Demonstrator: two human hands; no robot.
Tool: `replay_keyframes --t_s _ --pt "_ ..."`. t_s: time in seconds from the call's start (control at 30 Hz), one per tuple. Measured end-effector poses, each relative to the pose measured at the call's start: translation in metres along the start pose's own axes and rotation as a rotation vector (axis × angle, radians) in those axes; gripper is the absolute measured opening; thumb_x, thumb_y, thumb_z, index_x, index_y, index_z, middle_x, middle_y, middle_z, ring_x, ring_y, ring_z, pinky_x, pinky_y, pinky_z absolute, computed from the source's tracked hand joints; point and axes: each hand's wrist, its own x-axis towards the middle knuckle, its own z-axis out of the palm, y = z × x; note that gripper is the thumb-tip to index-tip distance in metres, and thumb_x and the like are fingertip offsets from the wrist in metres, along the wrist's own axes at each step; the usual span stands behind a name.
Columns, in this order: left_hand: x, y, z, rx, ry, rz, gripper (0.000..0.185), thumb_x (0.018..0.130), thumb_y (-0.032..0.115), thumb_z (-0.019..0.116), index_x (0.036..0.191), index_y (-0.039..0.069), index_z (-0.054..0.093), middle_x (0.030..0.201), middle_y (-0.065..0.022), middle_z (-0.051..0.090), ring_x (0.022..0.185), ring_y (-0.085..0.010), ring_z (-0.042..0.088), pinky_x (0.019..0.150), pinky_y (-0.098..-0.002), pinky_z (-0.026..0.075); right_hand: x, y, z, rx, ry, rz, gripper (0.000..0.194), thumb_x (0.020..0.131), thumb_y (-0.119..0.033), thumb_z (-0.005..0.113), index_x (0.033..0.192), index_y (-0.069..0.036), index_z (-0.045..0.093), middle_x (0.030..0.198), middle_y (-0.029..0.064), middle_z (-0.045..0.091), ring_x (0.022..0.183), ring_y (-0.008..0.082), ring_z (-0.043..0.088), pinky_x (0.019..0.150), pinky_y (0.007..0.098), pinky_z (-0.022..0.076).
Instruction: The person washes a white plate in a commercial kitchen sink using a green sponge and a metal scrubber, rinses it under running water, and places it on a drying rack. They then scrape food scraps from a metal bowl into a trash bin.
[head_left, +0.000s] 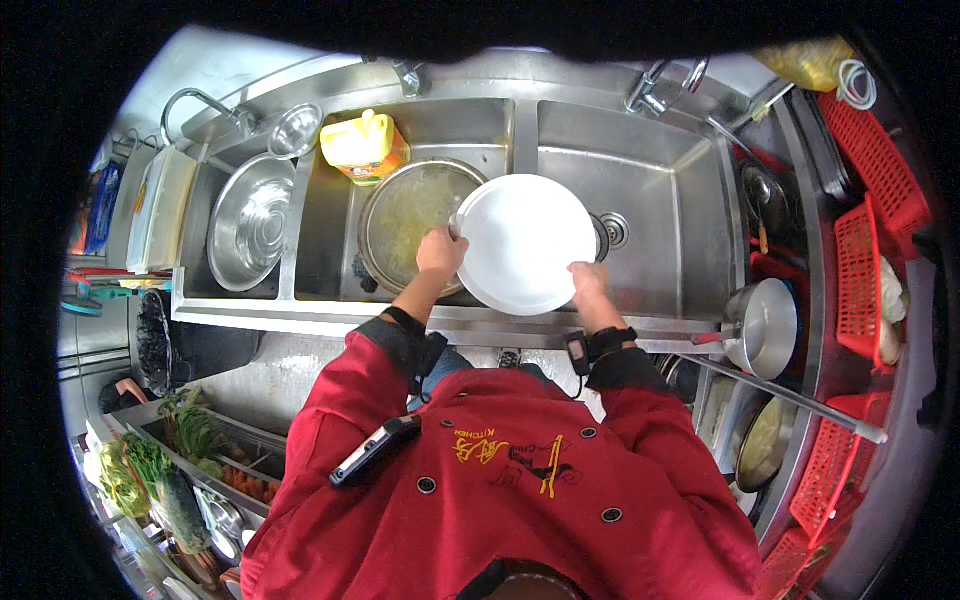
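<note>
Both my hands grip a large round white dish (527, 244) by its rim, over the divider between two basins of a stainless steel sink (526, 135). My left hand (442, 253) pinches the left edge, and my right hand (589, 280) holds the lower right edge. Partly behind the dish and my left hand, a wide round metal pan (405, 214) of cloudy yellowish liquid sits in the middle basin. A yellow jug (365, 148) with a printed label stands at its upper left. A drain strainer (615, 231) shows in the right basin.
A large metal bowl (253, 225) rests in the left basin, with a smaller bowl (295, 131) near the divider. To the right are a saucepan (763, 330), a metal pole (787, 397) and red plastic baskets (857, 281). Vegetables (176, 495) lie at lower left.
</note>
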Motion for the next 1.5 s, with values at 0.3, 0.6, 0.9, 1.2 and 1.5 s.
replay_keyframes --t_s 0.3,0.6,0.9,1.2,1.5 --pt "-0.033 0.003 0.010 -0.037 -0.024 -0.076 0.037 0.074 0.027 0.058 0.097 -0.001 0.060 0.096 -0.0227 0.065 0.092 -0.0390 0.062 0.082 -0.0454 0.049 -0.018 0.003 -0.007 0.399 -0.249 0.335 0.046 0.079 -0.023 0.062 0.118 -0.001 0.051 0.106 0.0152 0.061 0.092 0.0312 0.063 0.070 0.0497 0.0544" --pt "-0.028 0.005 0.011 -0.121 0.044 -0.120 0.034 0.073 0.026 0.058 0.094 0.000 0.060 0.094 -0.0220 0.065 0.091 -0.0391 0.061 0.082 -0.0445 0.048 -0.006 -0.014 -0.004 0.077 -0.251 0.116 0.035 0.074 -0.002 0.058 0.106 0.009 0.054 0.098 0.0180 0.060 0.087 0.0343 0.062 0.072 0.0446 0.0518" --pt "-0.094 0.039 0.052 -0.502 0.032 -0.572 0.052 0.075 0.016 0.064 0.115 -0.007 0.042 0.111 -0.0267 0.058 0.103 -0.0375 0.059 0.089 -0.0415 0.047 -0.040 0.029 0.028 0.138 0.032 0.048 0.022 0.069 -0.002 0.057 0.085 0.013 0.058 0.083 0.0168 0.061 0.063 0.0244 0.060 0.045 0.0389 0.0423" --pt "-0.082 0.018 0.048 -0.469 0.044 -0.460 0.042 0.075 0.017 0.065 0.105 -0.008 0.050 0.104 -0.0279 0.060 0.099 -0.0387 0.061 0.087 -0.0421 0.047 -0.065 0.037 0.043 0.324 0.006 0.069 0.025 0.073 -0.001 0.055 0.092 0.014 0.057 0.083 0.0169 0.061 0.069 0.0248 0.062 0.046 0.0353 0.0462" --pt "-0.003 -0.084 -0.033 -0.136 0.284 -0.113 0.021 0.076 0.019 0.059 0.084 0.000 0.062 0.081 -0.0232 0.064 0.082 -0.0407 0.063 0.077 -0.0464 0.049 -0.063 0.026 0.043 0.098 -0.026 0.007 0.027 0.072 -0.002 0.056 0.094 0.014 0.057 0.085 0.0168 0.061 0.069 0.0232 0.062 0.047 0.0346 0.0481"
